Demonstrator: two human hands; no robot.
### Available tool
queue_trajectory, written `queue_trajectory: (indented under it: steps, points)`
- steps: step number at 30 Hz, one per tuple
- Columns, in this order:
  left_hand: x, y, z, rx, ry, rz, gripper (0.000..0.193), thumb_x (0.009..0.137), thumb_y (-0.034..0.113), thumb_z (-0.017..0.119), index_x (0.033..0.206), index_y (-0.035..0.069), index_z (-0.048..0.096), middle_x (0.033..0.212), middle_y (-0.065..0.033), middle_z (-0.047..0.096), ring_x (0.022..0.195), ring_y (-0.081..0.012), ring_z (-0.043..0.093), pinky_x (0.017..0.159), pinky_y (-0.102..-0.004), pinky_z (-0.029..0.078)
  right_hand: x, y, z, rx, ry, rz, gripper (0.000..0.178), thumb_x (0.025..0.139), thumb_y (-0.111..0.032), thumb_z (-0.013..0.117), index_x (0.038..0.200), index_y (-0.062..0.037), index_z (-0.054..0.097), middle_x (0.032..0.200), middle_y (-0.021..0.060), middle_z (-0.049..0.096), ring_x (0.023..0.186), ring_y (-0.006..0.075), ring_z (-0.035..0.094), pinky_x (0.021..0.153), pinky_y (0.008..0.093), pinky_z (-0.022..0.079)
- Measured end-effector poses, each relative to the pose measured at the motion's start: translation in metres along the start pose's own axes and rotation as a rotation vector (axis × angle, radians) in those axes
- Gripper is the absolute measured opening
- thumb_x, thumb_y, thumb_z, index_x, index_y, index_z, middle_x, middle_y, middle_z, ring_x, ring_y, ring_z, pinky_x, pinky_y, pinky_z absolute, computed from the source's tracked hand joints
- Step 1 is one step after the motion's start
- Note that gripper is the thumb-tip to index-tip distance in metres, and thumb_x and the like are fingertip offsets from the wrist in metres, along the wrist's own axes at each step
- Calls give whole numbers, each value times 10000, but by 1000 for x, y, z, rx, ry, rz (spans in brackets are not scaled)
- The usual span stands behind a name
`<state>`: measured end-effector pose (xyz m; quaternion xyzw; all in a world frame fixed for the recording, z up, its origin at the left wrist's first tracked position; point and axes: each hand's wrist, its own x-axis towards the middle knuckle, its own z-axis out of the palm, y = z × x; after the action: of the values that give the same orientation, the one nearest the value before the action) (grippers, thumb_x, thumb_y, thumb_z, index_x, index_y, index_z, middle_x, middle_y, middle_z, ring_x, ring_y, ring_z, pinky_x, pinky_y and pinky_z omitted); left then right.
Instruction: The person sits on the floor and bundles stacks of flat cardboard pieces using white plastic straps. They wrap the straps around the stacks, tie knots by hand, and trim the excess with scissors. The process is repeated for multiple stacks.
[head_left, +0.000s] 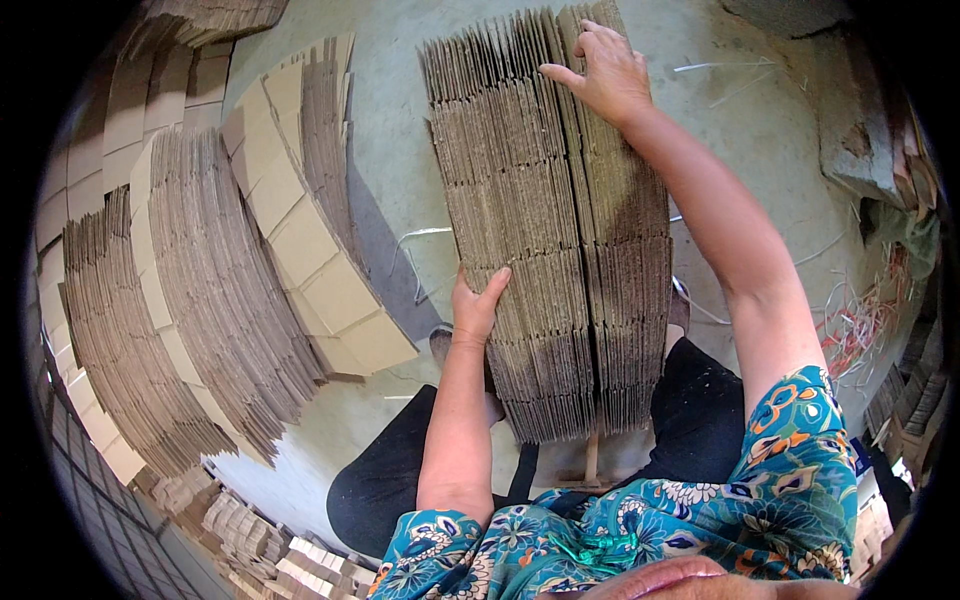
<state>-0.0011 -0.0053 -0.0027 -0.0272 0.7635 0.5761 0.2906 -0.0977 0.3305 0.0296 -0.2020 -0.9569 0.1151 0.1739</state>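
Between my knees stands a long block of brown cardboard sheets [520, 210], packed on edge with rows of notches across them. A dark gap runs lengthwise and sets off a narrower right-hand section [628, 280]. My left hand [474, 306] grips the block's left side, its thumb over the top edges and its other fingers mostly hidden. At the far right end, my right hand [612, 75] lies over the sheet edges, thumb stretched out to the left and fingers apart, some of them bent.
Curved rows of similar cardboard sheets [215, 270] stand on the floor to the left, a paler row [300, 220] nearest. Loose white straps [425, 232] lie by the block. Tangled red and white strapping [855, 325] is at right, below a large grey-brown stack [858, 125].
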Motion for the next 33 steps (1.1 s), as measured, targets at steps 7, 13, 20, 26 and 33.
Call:
queue_trajectory:
  steps: [7,13,20,26,33]
  points:
    - [-2,5,0,-26,7,-31,581,736,249,727,1168,-49,476,1071,-133,597,954,-202,574,865,-311,436,-1,2,1,14,-89,37,417,753,-420,654,1029,-130,535,1370,61,402,1294,232,323,1013,515,252]
    - [-1,3,-1,-9,9,-26,567,734,240,727,1159,-45,483,1049,-134,606,933,-201,583,850,-308,445,-1,1,2,-91,-2,-236,489,774,-138,604,1226,-284,485,1388,-4,375,1334,216,262,1068,535,175]
    - [0,4,-1,-8,11,-24,558,735,243,727,1149,-47,491,1032,-132,613,922,-198,588,838,-308,451,0,-1,5,-182,-52,-423,498,799,-56,557,1219,-322,526,1390,-32,378,1318,177,295,1066,495,207]
    - [-1,3,-3,18,0,-27,571,742,270,723,1155,-47,490,1032,-132,614,922,-194,588,840,-303,449,1,0,7,-170,-98,-421,372,802,-78,553,1141,-229,578,1387,-14,383,1317,197,298,1069,463,218]
    - [0,3,-4,-3,-2,-41,571,741,273,725,1154,-44,493,1035,-124,613,923,-189,585,840,-300,448,3,-15,15,-81,-101,-191,239,860,-306,512,916,-135,670,1360,51,428,1320,239,290,1071,509,176]
